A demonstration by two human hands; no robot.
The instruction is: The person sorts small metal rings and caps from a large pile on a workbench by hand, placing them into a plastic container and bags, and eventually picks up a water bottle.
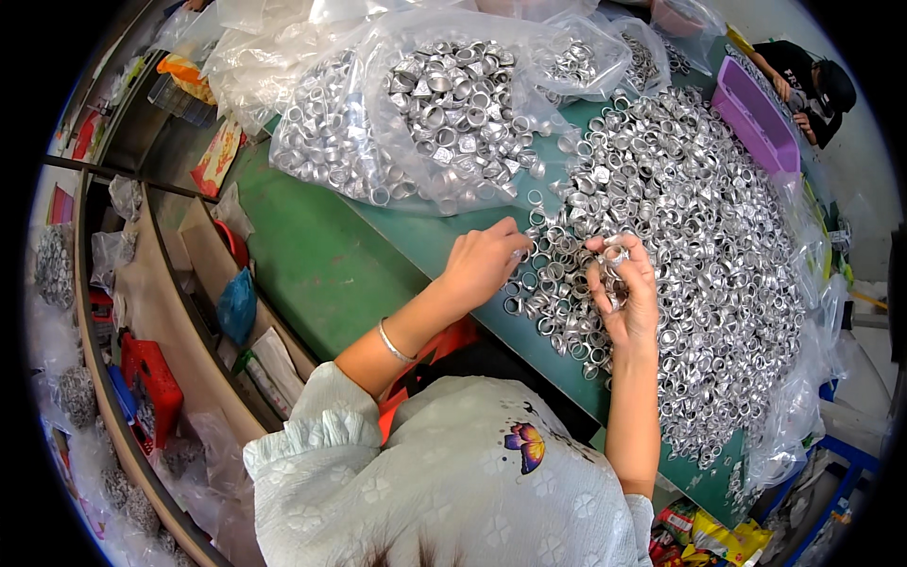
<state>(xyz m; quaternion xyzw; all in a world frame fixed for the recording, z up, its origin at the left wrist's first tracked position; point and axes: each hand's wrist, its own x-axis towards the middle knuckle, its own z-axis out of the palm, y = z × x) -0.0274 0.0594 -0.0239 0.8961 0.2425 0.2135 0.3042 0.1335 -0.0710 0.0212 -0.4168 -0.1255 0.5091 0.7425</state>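
Observation:
A wide heap of silver metal rings (709, 274) spreads over the green table (302, 246). My right hand (631, 302) is raised over its near left part, fingers curled around several rings (616, 260). At the heap's left edge is my left hand (477, 269), its back upward and a bangle on the wrist. Those fingers are bent together, with a bit of silver at the tips that looks like a ring (518, 254); the palm is hidden. Beyond my hands, a clear plastic bag (444, 194) lies with its mouth open, full of more rings (453, 94).
A purple plastic basket (756, 113) stands at the heap's far right, with another person (803, 90) beyond it. Clear plastic sheeting (803, 378) lines the right edge. On the left are wooden shelves (203, 378) with a red basket (151, 392) and a blue bag (236, 307).

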